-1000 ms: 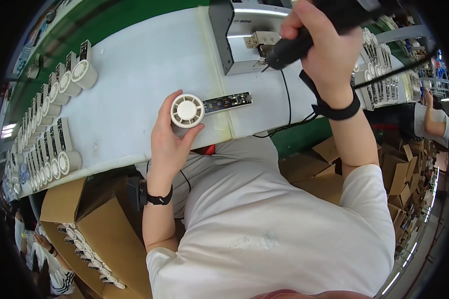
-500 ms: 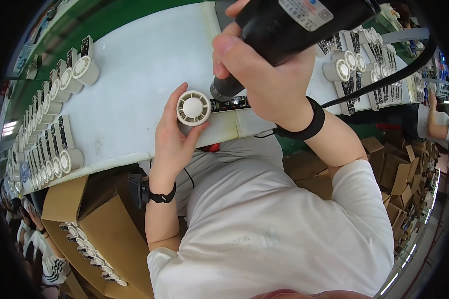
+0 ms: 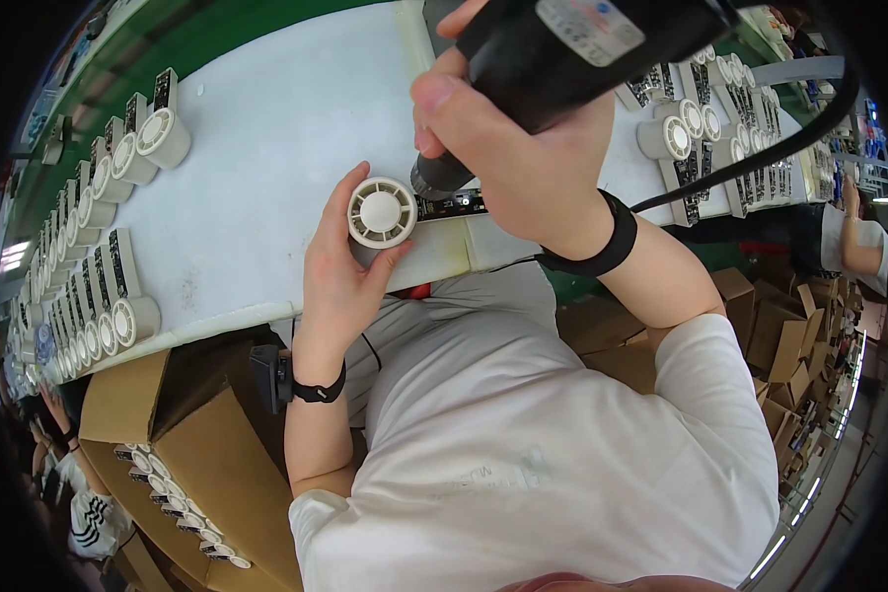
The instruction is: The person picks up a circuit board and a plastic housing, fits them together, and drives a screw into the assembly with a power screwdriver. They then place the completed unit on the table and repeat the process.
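My left hand [image 3: 337, 266] is closed round a white round-headed unit [image 3: 381, 211] with a slotted face, thumb and fingers on opposite sides of the head. A dark circuit board strip [image 3: 454, 205] runs from that head toward the right, partly behind my right hand. My right hand [image 3: 538, 173] grips a black corded power tool [image 3: 523, 74], tilted with its ribbed tip down over the board beside the round head. Whether the tip touches the board, I cannot tell.
Rows of similar white units [image 3: 163, 136] line the left of the white table [image 3: 266, 128]; more units [image 3: 671, 138] stand at the right. The black cord [image 3: 750, 163] loops right. A cardboard box [image 3: 237, 464] holding units sits below left. Other people work at both sides.
The power tool and my right hand have shifted slightly left, toward the round head. My left hand still holds the unit in nearly the same place.
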Demonstrator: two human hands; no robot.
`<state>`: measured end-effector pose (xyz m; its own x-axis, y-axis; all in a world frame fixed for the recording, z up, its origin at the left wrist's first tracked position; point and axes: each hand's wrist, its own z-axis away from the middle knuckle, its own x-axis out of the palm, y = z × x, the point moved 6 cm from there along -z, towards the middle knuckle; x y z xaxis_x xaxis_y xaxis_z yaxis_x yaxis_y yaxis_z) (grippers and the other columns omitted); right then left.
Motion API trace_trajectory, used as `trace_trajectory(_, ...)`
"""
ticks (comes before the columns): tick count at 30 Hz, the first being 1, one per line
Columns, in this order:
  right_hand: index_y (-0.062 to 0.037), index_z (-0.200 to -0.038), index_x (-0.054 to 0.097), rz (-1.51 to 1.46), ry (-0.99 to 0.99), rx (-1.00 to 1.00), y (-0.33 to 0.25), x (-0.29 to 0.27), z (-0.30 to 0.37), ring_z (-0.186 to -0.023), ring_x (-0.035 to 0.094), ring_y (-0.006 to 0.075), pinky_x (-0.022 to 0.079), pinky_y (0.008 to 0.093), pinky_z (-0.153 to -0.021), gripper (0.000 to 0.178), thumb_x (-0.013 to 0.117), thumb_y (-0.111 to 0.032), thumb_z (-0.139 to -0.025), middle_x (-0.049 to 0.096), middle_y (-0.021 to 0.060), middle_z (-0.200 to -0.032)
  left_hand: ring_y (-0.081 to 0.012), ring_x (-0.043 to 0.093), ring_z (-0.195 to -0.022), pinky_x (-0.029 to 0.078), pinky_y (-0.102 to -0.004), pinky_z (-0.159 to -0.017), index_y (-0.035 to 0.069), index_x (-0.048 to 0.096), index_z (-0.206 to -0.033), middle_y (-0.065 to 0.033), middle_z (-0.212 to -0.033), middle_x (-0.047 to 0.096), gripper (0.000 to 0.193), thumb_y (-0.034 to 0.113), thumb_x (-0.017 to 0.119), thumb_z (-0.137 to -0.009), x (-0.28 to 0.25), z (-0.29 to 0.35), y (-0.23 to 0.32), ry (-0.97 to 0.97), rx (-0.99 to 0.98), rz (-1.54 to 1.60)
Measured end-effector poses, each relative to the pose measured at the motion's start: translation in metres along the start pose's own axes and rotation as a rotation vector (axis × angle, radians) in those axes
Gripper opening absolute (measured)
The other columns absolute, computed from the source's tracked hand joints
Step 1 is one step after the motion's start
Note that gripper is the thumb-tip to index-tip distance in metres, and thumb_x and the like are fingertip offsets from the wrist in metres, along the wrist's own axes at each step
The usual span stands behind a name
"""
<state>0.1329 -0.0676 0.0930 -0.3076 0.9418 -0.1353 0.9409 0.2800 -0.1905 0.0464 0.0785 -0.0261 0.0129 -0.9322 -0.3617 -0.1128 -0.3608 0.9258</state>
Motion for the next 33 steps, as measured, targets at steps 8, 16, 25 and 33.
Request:
trace_trajectory(8, 0.0015, -0.117, 0.048, -0.2, 0.371, 1.177, -0.02, -0.006, 0.001, -0.061, 0.058, 0.0069, 0.047, 0.0218, -0.058, 0.042, 0.071, 0.004, -0.082, 0.062, 0.0031, -0.073, -0.0368, 0.053, -0.126, 0.04, -0.0482, -0.107, 0.004, 0.05, -0.135, -0.0144, -0.132, 0.058, 0.068, 0.004, 0.08, -0.075, -0.007, 0.004, 0.033, 0.23, 0.248, -0.1)
trace_trajectory(16, 0.0004, -0.116, 0.049, -0.177, 0.414, 0.903, -0.044, -0.01, -0.014, -0.06, 0.058, 0.007, 0.046, 0.0222, -0.056, 0.041, 0.073, 0.0, -0.083, 0.062, 0.0028, -0.073, -0.0352, 0.053, -0.125, 0.022, -0.0629, -0.112, 0.007, 0.069, -0.095, -0.0075, -0.118, 0.064, 0.023, 0.009, 0.079, -0.076, 0.006, 0.004, 0.064, 0.243, 0.411, -0.48)
trace_trajectory(25, -0.0052, -0.128, 0.04, -0.365, 0.105, 0.824, -0.053, -0.009, -0.017, -0.062, 0.055, 0.0183, 0.05, 0.0361, -0.064, 0.04, 0.059, -0.01, -0.093, 0.056, 0.0072, -0.075, -0.0305, 0.057, -0.12, 0.021, -0.0636, -0.112, 0.007, 0.069, -0.093, -0.0024, -0.11, 0.066, 0.02, 0.007, 0.078, -0.076, 0.008, 0.018, 0.062, 0.243, 0.458, -0.425)
trace_trajectory(33, -0.0022, -0.119, 0.048, -0.259, 0.185, 0.787, -0.026, -0.008, -0.01, -0.062, 0.057, 0.0174, 0.05, 0.0338, -0.062, 0.033, 0.063, -0.011, -0.091, 0.059, 0.0063, -0.074, -0.0364, 0.056, -0.121, 0.03, -0.0576, -0.111, 0.002, 0.055, -0.128, -0.0157, -0.129, 0.058, 0.061, 0.011, 0.082, -0.074, 0.003, 0.014, 0.059, 0.295, 0.395, -0.309)
